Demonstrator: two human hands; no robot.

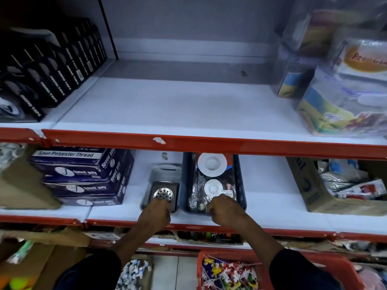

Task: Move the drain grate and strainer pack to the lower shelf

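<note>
Both items already lie on the lower shelf, long axes running front to back. Your right hand pinches the strainer pack at its near end; your left hand grips the drain grate just beside it.

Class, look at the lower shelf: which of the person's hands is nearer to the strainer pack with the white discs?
Right. The right hand rests on the near end of the strainer pack; the left hand is to the pack's left, at the metal drain grate.
</note>
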